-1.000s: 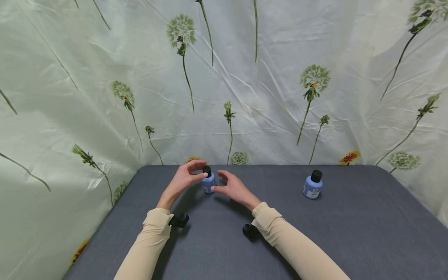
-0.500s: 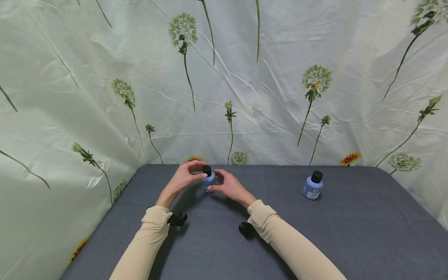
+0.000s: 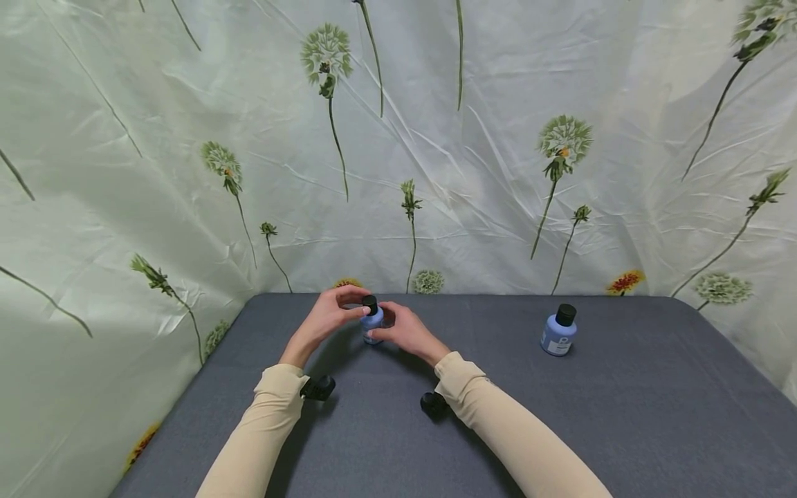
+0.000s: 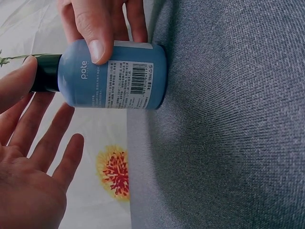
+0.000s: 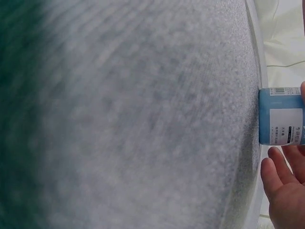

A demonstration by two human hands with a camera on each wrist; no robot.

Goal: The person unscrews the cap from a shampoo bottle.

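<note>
A small blue bottle [image 3: 372, 319] with a black cap [image 4: 46, 72] stands upright at the back of the table. My left hand [image 3: 326, 319] holds the cap from the left, its thumb [image 4: 24, 78] pressed on the near side and its index finger behind. From the right, my right hand [image 3: 406, 332] grips the bottle's body, with the thumb on the near face just below the shoulder. The printed label [image 4: 131, 81] with a barcode shows in the left wrist view. At the edge of the right wrist view are the bottle's lower part [image 5: 283, 114] and several of my right fingers [image 5: 269, 174].
A second blue bottle [image 3: 558, 332] with a black cap stands upright farther right on the dark grey table [image 3: 373, 443]. A pale curtain [image 3: 473, 159] printed with flowers hangs behind the table's back edge. A small black wrist camera [image 3: 319, 388] sits on my left wrist.
My right hand has moved left onto the bottle, closing the gap that showed between its fingers and the body. The left hand stays at the cap. The second bottle has not moved.
</note>
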